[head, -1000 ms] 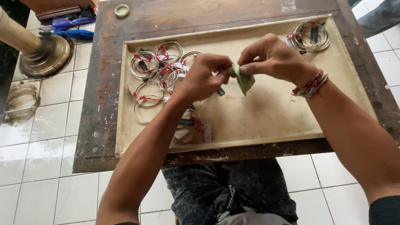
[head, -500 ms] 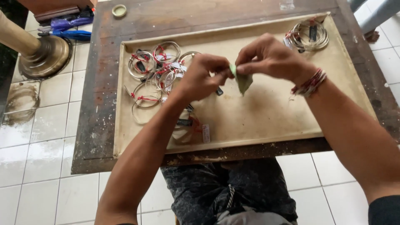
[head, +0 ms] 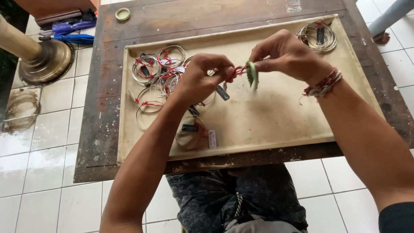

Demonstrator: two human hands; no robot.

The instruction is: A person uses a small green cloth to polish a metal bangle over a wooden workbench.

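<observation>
Head view: both hands are raised over a shallow beige tray [head: 267, 129] that lies on a worn dark wooden table [head: 99, 142]. The right hand [head: 289, 56] has its fingers curled in, thumb and forefinger pinched on a small green piece [head: 252, 74] that stands on edge between the two hands. The left hand [head: 202, 77] is also closed, its fingertips [head: 228, 71] nipping a red thread [head: 236, 71] that runs across to the green piece; the two sets of fingertips are just apart, with the thread between them. A small dark tag [head: 222, 92] hangs just below the left fingers. A red and white string bracelet [head: 322, 84] circles the right wrist.

Left of the left fingers, on the tray, lies a heap of thin wire rings [head: 157, 71] tied with red thread, some overlapping. Below the left hand more rings with a dark tag and a pale tag [head: 212, 139] rest near the tray's front rim. Beyond the right fingers, in the tray's far corner, sits another coil of wire rings [head: 317, 36].

Off the tray, a small round lid [head: 122, 14] sits at the table's far edge. On the tiled floor stands a brass base [head: 45, 60], with folded purple and blue umbrellas [head: 69, 32] beside it.
</observation>
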